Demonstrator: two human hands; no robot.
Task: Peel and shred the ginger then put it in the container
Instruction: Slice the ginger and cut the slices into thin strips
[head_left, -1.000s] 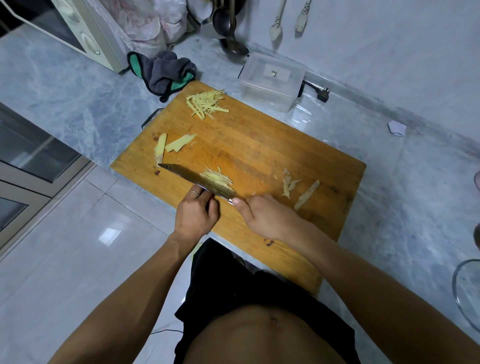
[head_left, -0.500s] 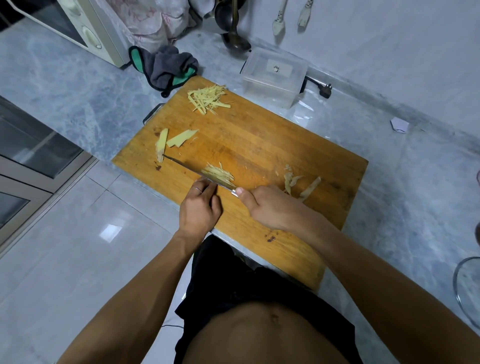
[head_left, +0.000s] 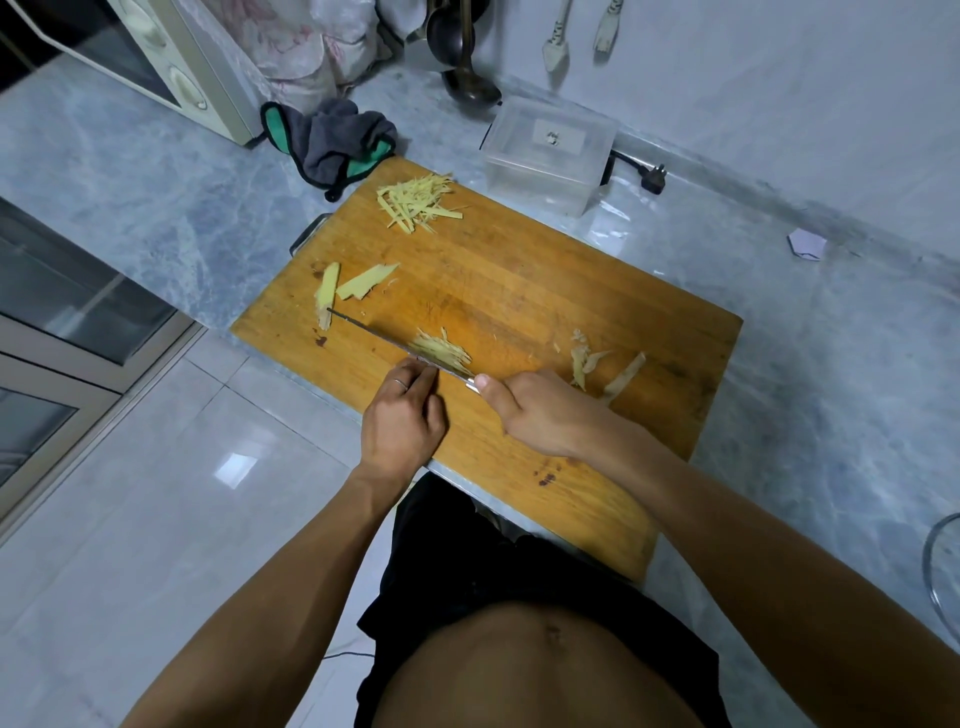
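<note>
While the head view looks down on the wooden cutting board lying on the marble desk, the right hand has its grip curled round the handle of the knife, thumb near the blade's heel, and the left hand presses curled fingers against the ginger shreds beside the blade. A finished shred pile lies at the far edge, near the clear plastic container; two ginger slices wait to the left, peel scraps to the right. These shreds look light, damp and limp, likely to scatter, so gathering them in a loose pinch or scooping them on the blade seems wisest.
</note>
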